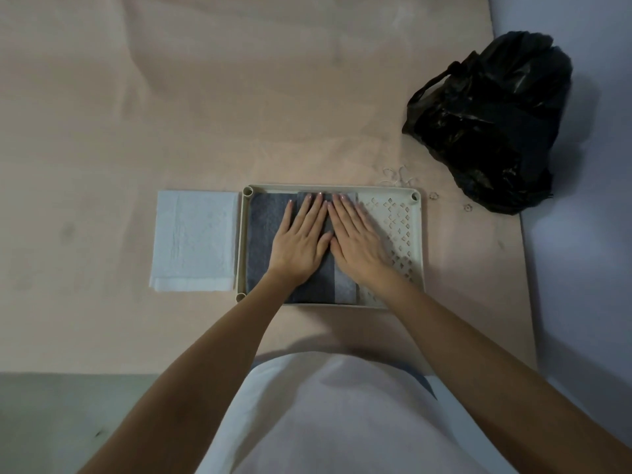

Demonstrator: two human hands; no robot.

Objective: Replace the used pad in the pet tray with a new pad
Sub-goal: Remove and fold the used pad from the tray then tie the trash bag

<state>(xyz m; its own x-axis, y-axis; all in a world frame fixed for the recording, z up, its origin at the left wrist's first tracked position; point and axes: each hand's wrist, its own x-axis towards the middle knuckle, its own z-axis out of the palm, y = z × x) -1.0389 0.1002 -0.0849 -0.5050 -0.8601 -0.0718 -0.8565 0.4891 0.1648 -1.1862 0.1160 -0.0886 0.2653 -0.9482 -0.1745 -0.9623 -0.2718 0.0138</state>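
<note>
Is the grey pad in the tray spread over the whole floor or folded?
Folded. The grey pad covers only the left part of the tray; its perforated floor is bare on the right. Left hand and right hand press flat on it.

Both bare forearms reach forward from the bottom of the view and converge toward the middle. The left hand [301, 239] lies palm down, its fingers straight and slightly spread, pointing away from the body. The right hand [355, 239] lies the same way just beside it, palm down with straight fingers. The two hands touch along their inner edges, thumbs meeting and index fingers nearly parallel.
</note>
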